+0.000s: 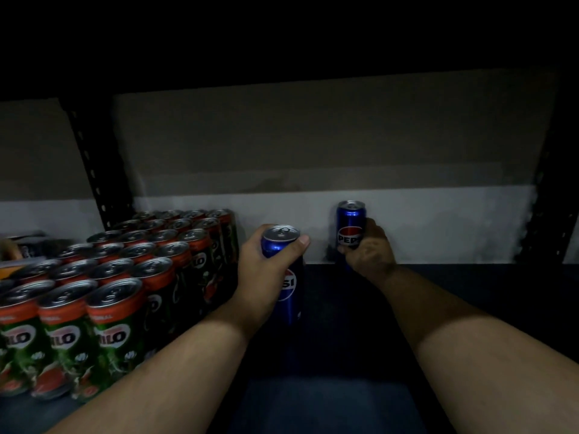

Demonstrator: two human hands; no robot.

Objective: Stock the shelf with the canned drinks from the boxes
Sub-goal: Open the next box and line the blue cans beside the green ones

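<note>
Pale rear wall (423, 214) behind the rack, black perforated upright (94, 170) at left, second dark upright (545, 214) at right, dim orange object (9, 249) far left, identity unclear

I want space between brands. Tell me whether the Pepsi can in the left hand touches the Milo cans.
Apart. The head view shows the left hand holding its Pepsi can with a dark gap separating it from the Milo cans.

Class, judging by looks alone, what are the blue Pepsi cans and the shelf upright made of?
Pepsi cans: likely aluminium, glossy blue print, bare silvery lid with pull tab. Shelf upright: probably steel painted matt black, with a punched row of slots.
</note>
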